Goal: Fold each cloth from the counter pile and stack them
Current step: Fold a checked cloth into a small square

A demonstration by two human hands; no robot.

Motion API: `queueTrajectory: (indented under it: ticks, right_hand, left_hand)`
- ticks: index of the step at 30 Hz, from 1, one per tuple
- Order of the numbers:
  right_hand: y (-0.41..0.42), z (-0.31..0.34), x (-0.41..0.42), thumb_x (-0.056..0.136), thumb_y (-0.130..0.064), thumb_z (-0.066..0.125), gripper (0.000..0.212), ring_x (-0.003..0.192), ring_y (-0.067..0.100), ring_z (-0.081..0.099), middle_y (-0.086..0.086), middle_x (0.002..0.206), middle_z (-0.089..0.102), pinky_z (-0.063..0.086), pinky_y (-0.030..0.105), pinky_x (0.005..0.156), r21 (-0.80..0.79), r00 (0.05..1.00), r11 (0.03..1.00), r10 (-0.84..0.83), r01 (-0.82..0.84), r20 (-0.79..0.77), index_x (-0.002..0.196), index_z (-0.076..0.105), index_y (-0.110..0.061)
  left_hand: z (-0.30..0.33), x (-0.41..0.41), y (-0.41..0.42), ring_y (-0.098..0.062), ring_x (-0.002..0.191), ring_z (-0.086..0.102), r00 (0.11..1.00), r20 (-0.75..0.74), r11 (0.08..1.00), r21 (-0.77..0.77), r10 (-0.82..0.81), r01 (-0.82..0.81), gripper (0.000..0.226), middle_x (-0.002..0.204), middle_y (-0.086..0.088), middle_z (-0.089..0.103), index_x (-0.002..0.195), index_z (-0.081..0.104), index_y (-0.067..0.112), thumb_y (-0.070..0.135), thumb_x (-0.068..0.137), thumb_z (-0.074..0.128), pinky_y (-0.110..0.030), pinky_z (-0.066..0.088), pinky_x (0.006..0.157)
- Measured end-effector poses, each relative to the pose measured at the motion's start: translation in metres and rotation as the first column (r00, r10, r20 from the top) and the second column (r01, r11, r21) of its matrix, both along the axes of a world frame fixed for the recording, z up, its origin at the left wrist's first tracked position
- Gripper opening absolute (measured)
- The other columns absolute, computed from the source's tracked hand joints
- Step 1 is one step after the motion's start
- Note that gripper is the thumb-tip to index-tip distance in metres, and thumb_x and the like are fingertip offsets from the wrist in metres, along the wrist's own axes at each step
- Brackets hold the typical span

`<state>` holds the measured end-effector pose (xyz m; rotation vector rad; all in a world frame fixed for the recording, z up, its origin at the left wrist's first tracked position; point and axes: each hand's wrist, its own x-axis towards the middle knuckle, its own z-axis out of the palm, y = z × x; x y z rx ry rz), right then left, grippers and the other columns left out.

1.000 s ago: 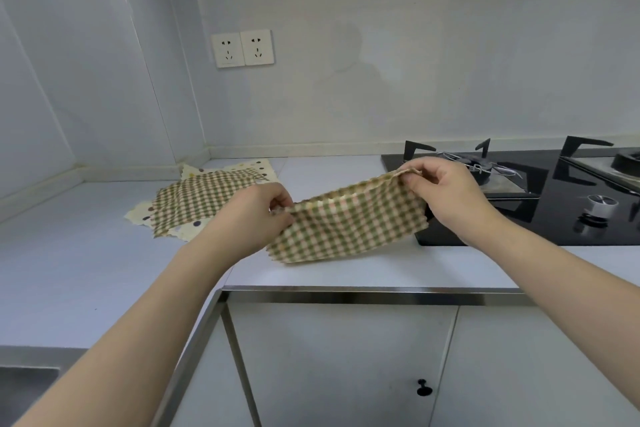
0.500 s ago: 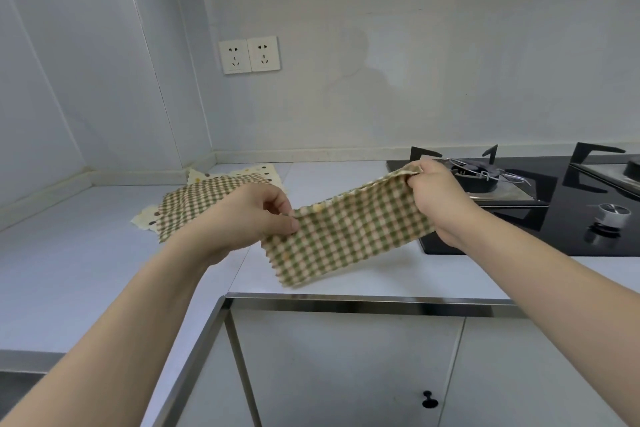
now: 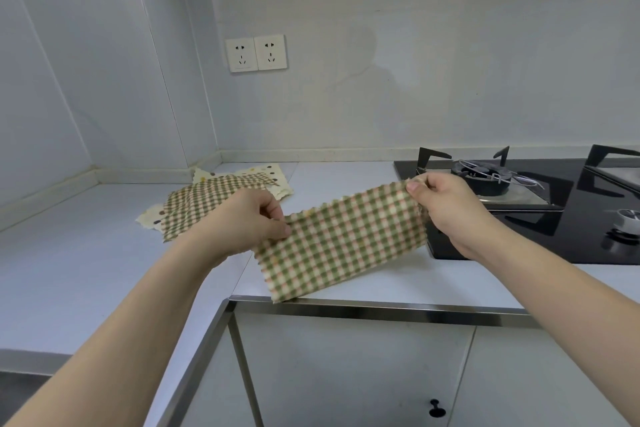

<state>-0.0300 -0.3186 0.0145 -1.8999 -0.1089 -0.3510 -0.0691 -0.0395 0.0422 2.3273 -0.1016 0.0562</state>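
A green-and-cream checked cloth [image 3: 343, 243] hangs stretched in the air above the white counter's [image 3: 86, 263] front edge. My left hand [image 3: 242, 222] pinches its upper left corner and my right hand [image 3: 446, 208] pinches its upper right corner. The cloth looks doubled over, with its lower edge hanging just over the counter lip. Behind my left hand lies the pile: another checked cloth [image 3: 204, 201] on top of a cream cloth with dark dots [image 3: 270, 173], both flat near the corner.
A black glass gas hob [image 3: 568, 218] with pan supports fills the counter's right side, close to my right hand. A double wall socket [image 3: 256, 53] sits above the pile. White cupboard doors with a black knob [image 3: 437, 410] are below the steel counter edge.
Both hands have pulled the checked cloth tauter and held it a little higher, its lower edge now hanging flatter. The view has tilted upward.
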Motion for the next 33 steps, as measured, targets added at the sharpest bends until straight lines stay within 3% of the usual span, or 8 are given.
queueTrajectory:
  ticks: [4, 10, 13, 16, 20, 25, 29, 33]
  right_hand:
    - [-0.001, 0.002, 0.002, 0.098, -0.018, 0.046, 0.022, 0.075, 0.021, 0.053, 0.014, 0.083, 0.063, 0.041, 0.034, 0.069, -0.108, 0.997, 0.993, -0.046, 0.053, 0.066, 0.089, 0.062, -0.006]
    - [0.0, 0.007, 0.002, 0.099, -0.011, 0.036, 0.026, 0.083, 0.016, 0.053, 0.0, 0.091, 0.063, 0.039, 0.029, 0.068, -0.147, 0.991, 0.983, -0.099, 0.111, 0.091, 0.096, 0.062, -0.014]
    - [0.003, 0.009, 0.007, 0.095, -0.012, 0.033, 0.03, 0.071, 0.015, 0.046, -0.001, 0.077, 0.055, 0.033, 0.029, 0.059, -0.057, 0.991, 0.991, -0.118, 0.121, 0.057, 0.084, 0.06, -0.017]
    - [0.009, 0.011, 0.014, 0.094, -0.021, 0.038, 0.029, 0.062, 0.015, 0.035, -0.005, 0.062, 0.038, 0.026, 0.033, 0.058, 0.052, 0.998, 0.997, -0.059, 0.06, -0.034, 0.065, 0.041, -0.019]
    - [0.015, 0.001, 0.026, 0.095, -0.023, 0.054, 0.022, 0.062, 0.014, 0.045, 0.001, 0.068, 0.048, 0.038, 0.028, 0.064, 0.051, 0.997, 0.998, 0.041, -0.038, -0.059, 0.076, 0.054, -0.012]
    - [0.018, -0.014, 0.028, 0.101, -0.022, 0.044, 0.023, 0.068, 0.017, 0.056, 0.006, 0.083, 0.062, 0.049, 0.032, 0.068, 0.111, 0.995, 0.991, 0.077, -0.07, -0.057, 0.087, 0.059, -0.012]
    - [0.017, -0.035, 0.023, 0.095, -0.044, 0.048, 0.022, 0.1, 0.014, 0.056, -0.004, 0.114, 0.06, 0.042, 0.029, 0.084, -0.027, 0.951, 0.979, 0.191, -0.203, -0.243, 0.109, 0.054, -0.028]
    - [0.018, -0.051, 0.012, 0.078, -0.053, 0.068, 0.061, 0.113, 0.006, 0.045, -0.016, 0.12, 0.049, 0.04, 0.024, 0.091, -0.501, 0.946, 0.803, 0.283, -0.323, -0.157, 0.129, 0.042, -0.033]
  left_hand:
    - [0.002, -0.001, 0.0, -0.01, 0.055, 0.045, 0.995, -0.072, 0.989, -0.134, -0.071, 0.061, 0.02, 0.061, 0.0, 0.049, 0.077, 0.058, 0.011, 0.01, 0.079, 0.078, -0.019, 0.039, 0.05]
    - [0.004, -0.003, -0.002, -0.012, 0.065, 0.063, 0.975, -0.128, 0.914, -0.389, -0.179, 0.117, 0.008, 0.073, -0.003, 0.068, 0.085, 0.067, 0.01, 0.014, 0.083, 0.074, -0.02, 0.048, 0.053]
    - [0.0, 0.001, -0.004, -0.008, 0.062, 0.063, 0.99, -0.088, 0.929, -0.364, -0.11, 0.071, 0.009, 0.074, -0.003, 0.069, 0.087, 0.071, 0.006, 0.014, 0.085, 0.072, -0.018, 0.048, 0.05]
    - [-0.006, 0.007, -0.004, -0.007, 0.052, 0.059, 1.0, 0.016, 0.94, -0.342, -0.002, 0.008, 0.009, 0.065, -0.002, 0.067, 0.081, 0.07, 0.004, 0.012, 0.085, 0.072, -0.017, 0.046, 0.047]
    - [-0.013, 0.014, 0.003, -0.01, 0.048, 0.058, 0.99, 0.102, 0.964, -0.256, 0.096, -0.067, 0.018, 0.059, -0.003, 0.066, 0.078, 0.068, 0.002, 0.017, 0.084, 0.074, -0.017, 0.045, 0.046]
    - [-0.02, 0.019, 0.01, -0.007, 0.047, 0.059, 0.99, 0.063, 0.96, -0.26, 0.125, -0.105, 0.014, 0.06, -0.004, 0.065, 0.081, 0.068, 0.001, 0.013, 0.086, 0.072, -0.016, 0.045, 0.045]
    - [-0.025, 0.022, 0.016, -0.007, 0.051, 0.055, 0.99, 0.041, 0.973, -0.191, 0.139, -0.128, 0.01, 0.061, -0.002, 0.061, 0.083, 0.069, 0.006, 0.015, 0.085, 0.073, -0.017, 0.044, 0.045]
    - [-0.027, 0.022, 0.017, -0.01, 0.052, 0.053, 0.988, 0.044, 0.978, -0.156, 0.15, -0.141, 0.01, 0.055, 0.001, 0.057, 0.084, 0.068, 0.007, 0.015, 0.085, 0.073, -0.019, 0.045, 0.046]
